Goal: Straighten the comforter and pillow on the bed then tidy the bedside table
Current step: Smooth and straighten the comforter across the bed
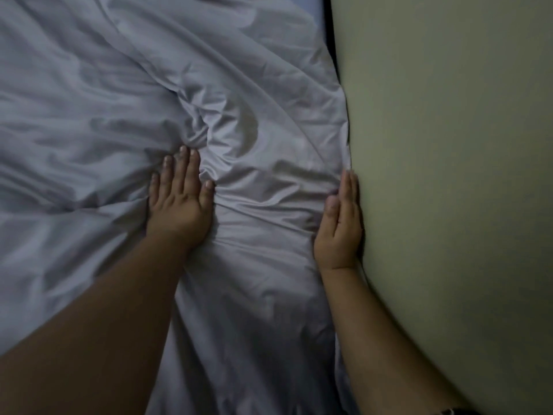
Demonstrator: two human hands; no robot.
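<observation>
Comforter (98, 94) fills the view from 6 to 12, badly bunched at centre. My left hand (179, 202) lies flat on it, fingers straight, holding nothing, with a ridge of creases piled at its fingertips toward 12. Right hand (341, 223) at 3, fingers straight, edge-on between the comforter's edge and the wall (449, 145). Light is dim, so it may be tucking. Risk one: pushing toward 12 packs the ridge tighter. Risk two: fabric jams down the wall gap. Pillow not in view.
</observation>
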